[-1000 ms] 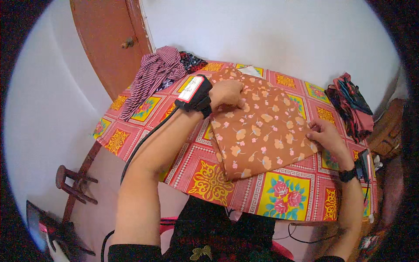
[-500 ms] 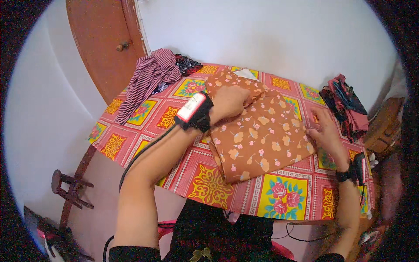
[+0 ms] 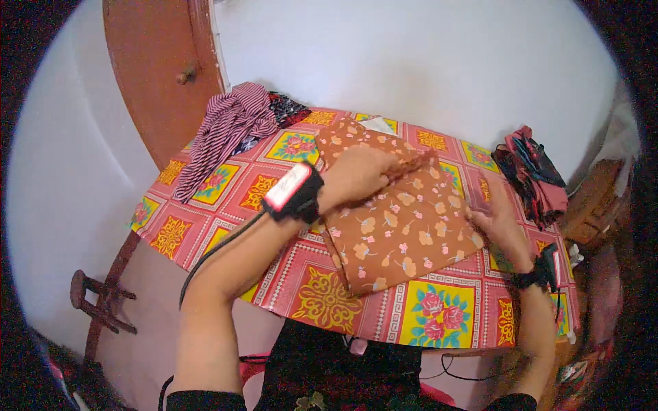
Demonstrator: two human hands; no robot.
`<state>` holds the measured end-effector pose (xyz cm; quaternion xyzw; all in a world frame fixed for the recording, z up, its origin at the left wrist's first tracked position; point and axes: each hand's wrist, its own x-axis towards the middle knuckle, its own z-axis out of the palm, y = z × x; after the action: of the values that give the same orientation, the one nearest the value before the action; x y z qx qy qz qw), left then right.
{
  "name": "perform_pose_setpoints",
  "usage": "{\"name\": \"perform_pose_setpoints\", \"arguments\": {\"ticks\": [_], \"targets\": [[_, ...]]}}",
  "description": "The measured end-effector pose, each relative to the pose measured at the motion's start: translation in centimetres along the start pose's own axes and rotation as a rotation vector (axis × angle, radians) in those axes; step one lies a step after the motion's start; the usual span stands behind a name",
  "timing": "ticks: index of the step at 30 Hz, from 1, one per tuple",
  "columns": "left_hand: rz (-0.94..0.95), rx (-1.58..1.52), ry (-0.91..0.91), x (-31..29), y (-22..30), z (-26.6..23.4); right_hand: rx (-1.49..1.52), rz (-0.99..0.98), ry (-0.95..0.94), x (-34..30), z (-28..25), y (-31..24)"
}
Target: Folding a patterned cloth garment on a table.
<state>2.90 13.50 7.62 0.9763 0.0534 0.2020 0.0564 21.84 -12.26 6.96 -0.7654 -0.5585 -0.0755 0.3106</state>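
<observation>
A brown folded garment (image 3: 404, 233) with cream and pink flowers lies on the table in front of me. My left hand (image 3: 360, 175) rests over its upper part, fingers closed on a raised fold near the middle of the cloth. Beside the garment's right edge is my right hand (image 3: 499, 222), fingers apart and slightly blurred. Its thumb is close to the edge; whether it touches the cloth I cannot tell. Both wrists wear black bands with small devices, and a cable runs down my left forearm.
A patterned red and yellow tablecloth (image 3: 329, 298) covers the table. Striped pink cloth (image 3: 229, 130) lies bunched at the far left, next to dark patterned fabric (image 3: 288, 109). Folded dark and pink clothes (image 3: 534, 178) sit at the far right. A brown door (image 3: 154, 75) stands behind.
The view has shifted slightly. The fabric by my left fingers now stands up in a small fold to the right. My right hand remains open beside the garment's right edge.
</observation>
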Motion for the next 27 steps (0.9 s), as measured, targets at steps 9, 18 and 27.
{"name": "perform_pose_setpoints", "arguments": {"ticks": [9, 18, 27], "targets": [[0.429, 0.111, 0.077, -2.4, 7.8, 0.9, 0.017, -0.163, 0.003, 0.3, -0.2, 0.7], [0.318, 0.122, -0.003, -5.2, 8.2, -0.2, 0.082, -0.137, -0.320, 0.0, -0.6, 1.8], [0.231, 0.269, -0.051, -8.5, 8.0, -1.5, 0.097, -0.230, -0.416, -0.1, -1.0, 3.1]]}}
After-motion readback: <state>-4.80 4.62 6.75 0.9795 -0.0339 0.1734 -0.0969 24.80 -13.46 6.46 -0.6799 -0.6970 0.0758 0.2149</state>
